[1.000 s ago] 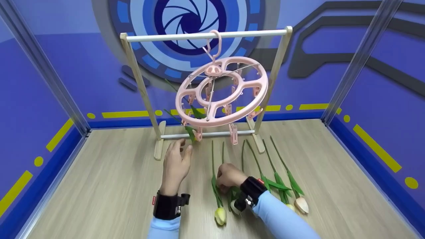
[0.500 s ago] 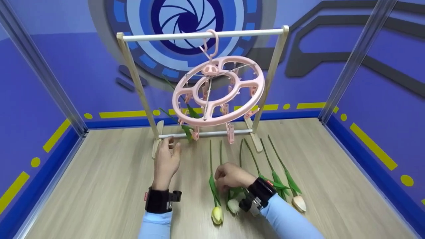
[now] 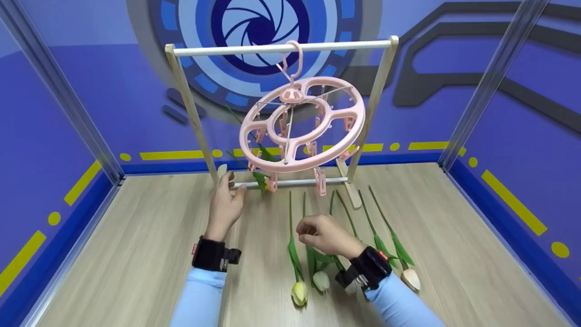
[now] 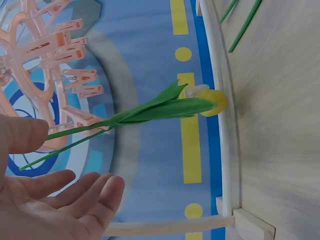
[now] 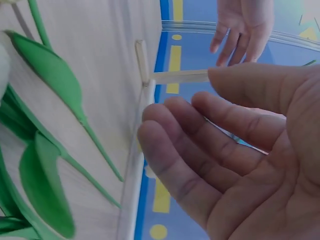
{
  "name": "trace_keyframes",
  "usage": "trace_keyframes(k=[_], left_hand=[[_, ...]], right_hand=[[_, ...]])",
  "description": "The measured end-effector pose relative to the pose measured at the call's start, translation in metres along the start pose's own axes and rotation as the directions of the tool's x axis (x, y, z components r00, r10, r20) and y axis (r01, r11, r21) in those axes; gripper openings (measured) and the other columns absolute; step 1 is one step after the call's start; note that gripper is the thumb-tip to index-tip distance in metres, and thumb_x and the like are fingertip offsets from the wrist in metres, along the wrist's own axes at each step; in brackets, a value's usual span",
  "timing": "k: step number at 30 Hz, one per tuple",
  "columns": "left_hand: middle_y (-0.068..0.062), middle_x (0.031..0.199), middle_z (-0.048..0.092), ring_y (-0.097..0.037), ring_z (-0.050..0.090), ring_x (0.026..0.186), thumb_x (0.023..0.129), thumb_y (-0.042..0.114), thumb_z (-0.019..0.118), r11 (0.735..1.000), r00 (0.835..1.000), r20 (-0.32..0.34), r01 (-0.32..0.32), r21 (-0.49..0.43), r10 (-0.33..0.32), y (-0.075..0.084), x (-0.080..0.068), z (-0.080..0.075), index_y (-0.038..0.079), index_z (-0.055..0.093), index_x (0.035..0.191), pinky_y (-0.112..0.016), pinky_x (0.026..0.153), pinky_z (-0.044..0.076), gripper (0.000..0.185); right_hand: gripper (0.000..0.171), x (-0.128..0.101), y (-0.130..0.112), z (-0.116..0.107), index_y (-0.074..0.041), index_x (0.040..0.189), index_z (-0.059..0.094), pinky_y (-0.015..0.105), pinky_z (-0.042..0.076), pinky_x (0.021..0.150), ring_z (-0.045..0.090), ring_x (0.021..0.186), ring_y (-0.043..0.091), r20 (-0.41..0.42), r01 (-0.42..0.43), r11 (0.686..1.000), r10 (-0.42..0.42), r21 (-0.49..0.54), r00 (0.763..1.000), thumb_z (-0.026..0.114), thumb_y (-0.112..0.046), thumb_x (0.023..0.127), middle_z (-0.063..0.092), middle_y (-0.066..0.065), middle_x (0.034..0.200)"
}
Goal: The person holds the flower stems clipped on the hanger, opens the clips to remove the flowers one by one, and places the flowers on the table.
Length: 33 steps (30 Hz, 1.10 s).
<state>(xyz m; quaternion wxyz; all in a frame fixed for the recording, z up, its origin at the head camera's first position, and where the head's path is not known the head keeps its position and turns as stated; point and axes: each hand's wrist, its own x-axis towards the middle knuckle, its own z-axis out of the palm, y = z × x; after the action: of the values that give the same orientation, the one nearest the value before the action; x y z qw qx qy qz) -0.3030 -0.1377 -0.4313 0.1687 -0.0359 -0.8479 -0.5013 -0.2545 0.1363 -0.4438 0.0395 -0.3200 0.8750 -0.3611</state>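
Observation:
A pink round clip hanger (image 3: pixel 295 163) hangs tilted from the rack. Upside down at its left side hang tulips, one with a yellow bloom (image 4: pixel 214 102), their green stems (image 4: pixel 75 131) passing a pink clip (image 4: pixel 82 117). My left hand (image 3: pixel 225 204) is empty near the rack's lower left corner, its fingers apart and relaxed, just left of the hanging tulips. Above the tulips on the table, my right hand (image 3: pixel 329 234) holds nothing, its fingers loosely curled. Beneath and beside it lie a yellow tulip (image 3: pixel 299 293), a white tulip (image 3: pixel 321 281) and a cream tulip (image 3: pixel 411 279); my right wrist hides others.
The rack has wooden side posts (image 3: pixel 379 100), a white top bar (image 3: pixel 345 46) and a low white crossbar (image 3: pixel 295 183). Several tulip stems (image 3: pixel 365 213) point toward it on the wooden table (image 3: pixel 136 254). Blue printed walls (image 3: pixel 522 122) enclose the sides and back.
My left hand has moved left and forward, away from the hanging tulips. My right hand has lifted off the tulips on the table, uncovering the white bloom, and shifted slightly right.

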Motion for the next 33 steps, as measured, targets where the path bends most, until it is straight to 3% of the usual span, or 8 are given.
trace_keyframes(k=[9, 15, 23, 33], left_hand=[[-0.030, 0.155, 0.041, -0.042, 0.045, 0.142, 0.105, 0.015, 0.059, 1.000, 0.997, 0.068, 0.023, -0.019, -0.022, 0.007, 0.016, 0.007, -0.006, 0.033, 0.157, -0.054, 0.112, 0.043, 0.061], [-0.028, 0.161, 0.035, -0.042, 0.039, 0.147, 0.106, 0.011, 0.054, 0.995, 0.993, 0.111, 0.050, -0.091, -0.039, 0.010, 0.027, 0.013, -0.004, 0.029, 0.159, -0.052, 0.113, 0.043, 0.061], [-0.032, 0.146, 0.050, -0.045, 0.047, 0.140, 0.106, 0.005, 0.055, 0.971, 0.992, 0.124, 0.028, -0.236, 0.002, 0.008, 0.034, 0.020, -0.007, 0.034, 0.155, -0.054, 0.115, 0.040, 0.054], [-0.029, 0.134, 0.060, -0.039, 0.054, 0.129, 0.104, -0.001, 0.049, 0.952, 0.982, 0.174, 0.122, -0.280, -0.075, 0.010, 0.031, 0.025, -0.003, 0.034, 0.156, -0.052, 0.108, 0.045, 0.055]], right_hand=[[0.007, -0.006, -0.019, -0.002, -0.004, 0.103, 0.072, 0.030, 0.057, 0.073, 0.068, 0.085, 0.017, -0.110, 0.087, 0.995, -0.093, -0.057, 0.990, 0.067, -0.006, 0.099, 0.071, 0.005, 0.096], [0.007, -0.004, -0.025, 0.000, -0.005, 0.102, 0.071, 0.029, 0.058, 0.074, 0.068, 0.085, 0.016, -0.185, 0.119, 0.991, -0.127, -0.056, 0.974, 0.066, -0.003, 0.098, 0.069, 0.005, 0.097], [0.008, -0.001, -0.023, 0.006, -0.007, 0.101, 0.070, 0.028, 0.057, 0.072, 0.067, 0.084, 0.015, -0.256, 0.158, 0.987, -0.159, -0.025, 0.954, 0.067, -0.002, 0.097, 0.069, 0.005, 0.096], [0.007, 0.000, -0.020, 0.012, -0.004, 0.101, 0.071, 0.028, 0.057, 0.071, 0.067, 0.083, 0.017, -0.271, 0.176, 0.984, -0.176, -0.024, 0.946, 0.066, -0.001, 0.097, 0.070, 0.006, 0.094]])
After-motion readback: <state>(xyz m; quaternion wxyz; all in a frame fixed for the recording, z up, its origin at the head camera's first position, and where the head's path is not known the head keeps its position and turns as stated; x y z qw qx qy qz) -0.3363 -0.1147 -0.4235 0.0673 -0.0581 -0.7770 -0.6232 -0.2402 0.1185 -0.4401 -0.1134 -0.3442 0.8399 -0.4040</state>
